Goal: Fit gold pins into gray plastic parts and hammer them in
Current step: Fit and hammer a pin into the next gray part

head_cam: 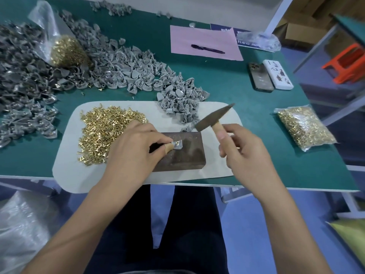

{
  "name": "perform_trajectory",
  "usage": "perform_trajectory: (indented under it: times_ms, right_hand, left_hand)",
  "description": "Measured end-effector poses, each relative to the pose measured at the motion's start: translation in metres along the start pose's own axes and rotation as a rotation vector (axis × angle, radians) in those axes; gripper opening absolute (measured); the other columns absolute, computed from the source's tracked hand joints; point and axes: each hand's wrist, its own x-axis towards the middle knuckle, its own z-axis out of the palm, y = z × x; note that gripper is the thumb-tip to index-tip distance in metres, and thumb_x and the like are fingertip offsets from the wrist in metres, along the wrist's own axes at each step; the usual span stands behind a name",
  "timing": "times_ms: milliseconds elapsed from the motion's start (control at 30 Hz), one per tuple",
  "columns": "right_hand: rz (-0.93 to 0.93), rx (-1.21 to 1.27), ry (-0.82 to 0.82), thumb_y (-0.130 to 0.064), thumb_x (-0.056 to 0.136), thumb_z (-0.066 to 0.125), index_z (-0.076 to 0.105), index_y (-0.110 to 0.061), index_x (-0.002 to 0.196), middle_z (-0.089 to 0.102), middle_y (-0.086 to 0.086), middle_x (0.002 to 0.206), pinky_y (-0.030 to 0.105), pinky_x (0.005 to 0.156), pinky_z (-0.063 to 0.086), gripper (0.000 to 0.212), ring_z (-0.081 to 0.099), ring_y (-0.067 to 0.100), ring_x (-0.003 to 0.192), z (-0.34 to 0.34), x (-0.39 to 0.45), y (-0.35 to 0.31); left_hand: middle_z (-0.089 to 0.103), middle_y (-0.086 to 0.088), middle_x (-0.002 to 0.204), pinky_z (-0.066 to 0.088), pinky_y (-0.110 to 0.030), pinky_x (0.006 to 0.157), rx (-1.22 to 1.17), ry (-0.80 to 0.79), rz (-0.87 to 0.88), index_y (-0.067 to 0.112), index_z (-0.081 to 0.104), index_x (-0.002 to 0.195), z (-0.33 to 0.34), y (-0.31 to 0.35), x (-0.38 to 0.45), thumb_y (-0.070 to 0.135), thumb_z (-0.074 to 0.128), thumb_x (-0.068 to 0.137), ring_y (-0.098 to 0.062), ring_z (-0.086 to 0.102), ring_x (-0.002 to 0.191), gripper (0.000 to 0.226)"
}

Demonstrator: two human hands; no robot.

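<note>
My left hand [136, 147] pinches a gray plastic part [177, 144] with a gold pin in it, held flat on a dark metal block [187, 155]. My right hand [243, 149] grips the wooden handle of a small hammer [212, 117], whose dark head is raised above and behind the block. A loose heap of gold pins [104, 131] lies on the white mat [67, 165] left of the block. A small pile of gray parts [181, 103] sits on the mat's far edge.
Large heaps of gray parts [39, 76] cover the green table's left side, with an open bag of gold pins [65, 50] among them. A sealed bag of pins [304, 127] lies right. Pink paper with a pen [207, 49], a phone [260, 77] and a white box [277, 75] lie farther back.
</note>
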Motion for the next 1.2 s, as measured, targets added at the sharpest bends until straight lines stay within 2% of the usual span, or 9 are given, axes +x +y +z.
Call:
perform_trajectory:
  times_ms: [67, 133, 267, 433, 567, 667, 767, 933, 1200]
  right_hand:
    - [-0.118, -0.048, -0.063, -0.039, 0.105, 0.051, 0.061, -0.048, 0.091, 0.053, -0.015, 0.065, 0.013, 0.056, 0.035, 0.019, 0.046, 0.006, 0.057, 0.004, -0.004, -0.008]
    - [-0.139, -0.133, -0.096, -0.041, 0.106, 0.047, 0.056, -0.054, 0.090, 0.053, -0.017, 0.067, 0.024, 0.059, 0.039, 0.023, 0.046, 0.011, 0.063, 0.007, -0.006, -0.012]
    - [-0.196, -0.268, 0.009, -0.050, 0.105, 0.043, 0.060, -0.045, 0.120, 0.055, -0.023, 0.072, 0.032, 0.058, 0.042, 0.023, 0.049, 0.012, 0.066, 0.008, -0.009, -0.014]
    - [-0.259, -0.322, 0.121, -0.048, 0.103, 0.047, 0.061, -0.038, 0.126, 0.061, -0.026, 0.076, 0.030, 0.059, 0.046, 0.029, 0.053, 0.003, 0.066, 0.018, -0.015, -0.016]
    - [-0.208, -0.478, 0.099, -0.054, 0.102, 0.043, 0.058, -0.043, 0.128, 0.062, -0.013, 0.074, 0.033, 0.058, 0.049, 0.032, 0.049, 0.015, 0.069, 0.021, -0.018, -0.012]
    - [-0.204, -0.363, 0.145, -0.051, 0.103, 0.044, 0.063, -0.035, 0.125, 0.044, -0.017, 0.064, 0.035, 0.055, 0.046, 0.034, 0.035, 0.009, 0.062, 0.022, -0.016, -0.013]
    - [-0.169, -0.422, 0.056, -0.052, 0.102, 0.045, 0.060, -0.040, 0.126, 0.048, -0.017, 0.064, 0.037, 0.058, 0.050, 0.031, 0.038, 0.010, 0.062, 0.023, -0.016, -0.013]
    - [-0.198, -0.317, 0.151, -0.049, 0.104, 0.045, 0.063, -0.036, 0.126, 0.048, -0.025, 0.064, 0.022, 0.057, 0.037, 0.031, 0.040, 0.004, 0.058, 0.021, -0.016, -0.016]
    - [-0.151, -0.303, 0.110, -0.051, 0.102, 0.045, 0.057, -0.044, 0.126, 0.066, -0.016, 0.078, 0.033, 0.060, 0.050, 0.028, 0.058, 0.015, 0.064, 0.032, -0.021, -0.020]
  left_hand:
    - [0.058, 0.020, 0.076, 0.042, -0.031, 0.056, 0.025, -0.015, 0.021, 0.038, 0.077, 0.088, -0.002, 0.000, 0.003, 0.048, 0.073, 0.083, -0.009, 0.042, 0.084, 0.012]
    - [0.056, 0.022, 0.074, 0.035, -0.025, 0.053, 0.055, -0.038, 0.050, 0.039, 0.077, 0.088, -0.005, 0.000, 0.006, 0.047, 0.074, 0.082, -0.009, 0.042, 0.084, 0.010]
    - [0.058, 0.019, 0.075, 0.029, -0.020, 0.054, 0.090, -0.049, 0.065, 0.038, 0.076, 0.086, -0.008, 0.001, 0.007, 0.046, 0.074, 0.082, -0.010, 0.045, 0.086, 0.009]
    - [0.057, 0.019, 0.074, 0.025, -0.019, 0.053, 0.105, -0.043, 0.071, 0.038, 0.076, 0.087, -0.009, 0.003, 0.007, 0.047, 0.074, 0.082, -0.011, 0.045, 0.086, 0.011]
    - [0.058, 0.018, 0.074, 0.032, -0.022, 0.054, 0.115, -0.041, 0.077, 0.037, 0.077, 0.088, -0.009, 0.003, 0.007, 0.046, 0.075, 0.082, -0.013, 0.047, 0.086, 0.011]
    - [0.057, 0.019, 0.073, 0.030, -0.019, 0.054, 0.120, -0.041, 0.075, 0.037, 0.077, 0.086, -0.010, 0.003, 0.007, 0.046, 0.076, 0.081, -0.014, 0.049, 0.086, 0.011]
    - [0.059, 0.018, 0.074, 0.030, -0.018, 0.054, 0.115, -0.045, 0.068, 0.037, 0.078, 0.088, -0.010, 0.003, 0.007, 0.047, 0.075, 0.081, -0.014, 0.048, 0.086, 0.012]
    - [0.060, 0.019, 0.076, 0.026, -0.016, 0.055, 0.119, -0.044, 0.074, 0.036, 0.078, 0.088, -0.010, 0.003, 0.008, 0.047, 0.076, 0.080, -0.012, 0.047, 0.085, 0.014]
    - [0.063, 0.017, 0.079, 0.029, -0.026, 0.055, 0.124, -0.035, 0.057, 0.038, 0.079, 0.092, -0.011, 0.005, 0.008, 0.046, 0.076, 0.081, -0.013, 0.048, 0.087, 0.015]
